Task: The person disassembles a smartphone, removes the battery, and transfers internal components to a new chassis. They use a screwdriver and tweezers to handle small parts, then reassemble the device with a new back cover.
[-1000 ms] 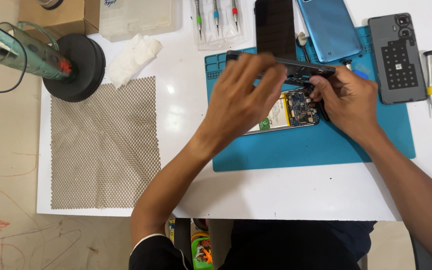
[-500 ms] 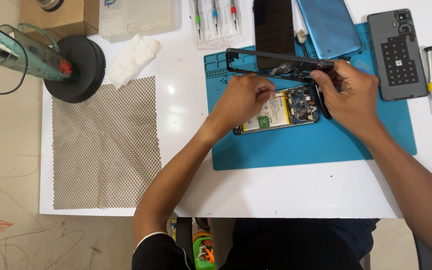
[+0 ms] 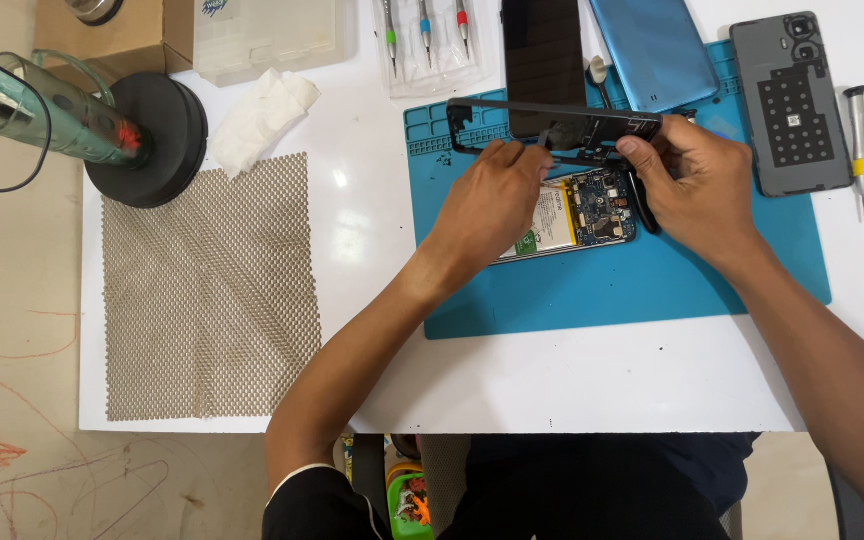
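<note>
We clamp the black phone frame [image 3: 552,125] between both hands — left hand [image 3: 492,200] at seven o'clock, right hand [image 3: 697,185] at four; the opened phone [image 3: 577,215] lies beneath on the blue mat [image 3: 632,290].

Matt black plastic frame [image 3: 552,125]; rubbery blue mat [image 3: 632,280]; coarse woven mesh [image 3: 207,290].

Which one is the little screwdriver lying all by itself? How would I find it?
Start at the blue work mat on the white table and go past its right edge. Beside the dark grey phone back cover lies the lone screwdriver: silver, with a yellow band, while the others sit together in a clear case.
</note>
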